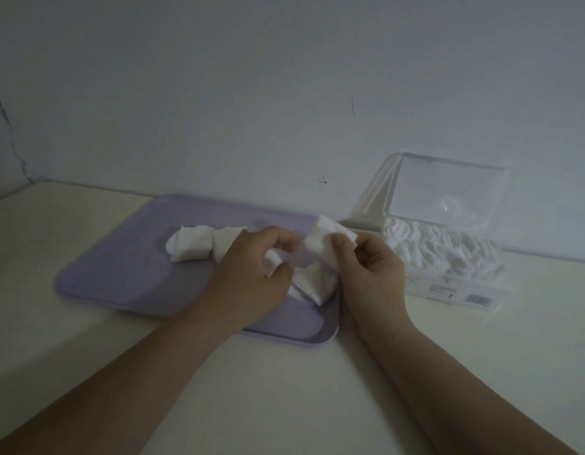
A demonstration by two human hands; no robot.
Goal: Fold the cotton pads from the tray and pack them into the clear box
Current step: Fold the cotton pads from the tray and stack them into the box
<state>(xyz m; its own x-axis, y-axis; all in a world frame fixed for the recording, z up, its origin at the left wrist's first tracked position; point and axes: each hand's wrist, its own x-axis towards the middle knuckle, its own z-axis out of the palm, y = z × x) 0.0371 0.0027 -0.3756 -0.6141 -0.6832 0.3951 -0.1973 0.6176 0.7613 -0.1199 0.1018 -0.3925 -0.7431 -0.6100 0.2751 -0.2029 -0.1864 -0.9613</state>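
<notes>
Hands meet above the right half of a flat lavender plastic tray [120, 277] that lies on the cream counter [284, 372]. The right hand [366, 274] pinches a square white cotton pad [323, 238] between thumb and forefinger and holds it raised over the tray, tilted, with its upper corner toward the wall. The left hand [251, 267] is curled, thumb and fingers closed on a small white piece of cotton [273, 259]. That spot is blurred, so it cannot be told whether the piece belongs to the raised pad or to the pads beneath.

Under the two hands a loose heap of white pads [312, 284] rests on the tray near its right edge. A second clump of white pads [192, 246] lies on the tray toward its back, left of the left hand.

To the right of the tray and apart from it stands the clear rectangular plastic box [448, 287], close to the pale wall [284, 93]. Its clear hinged lid [448, 188] stands open, and white folded pads fill the box in ruffled rows up to the rim.
</notes>
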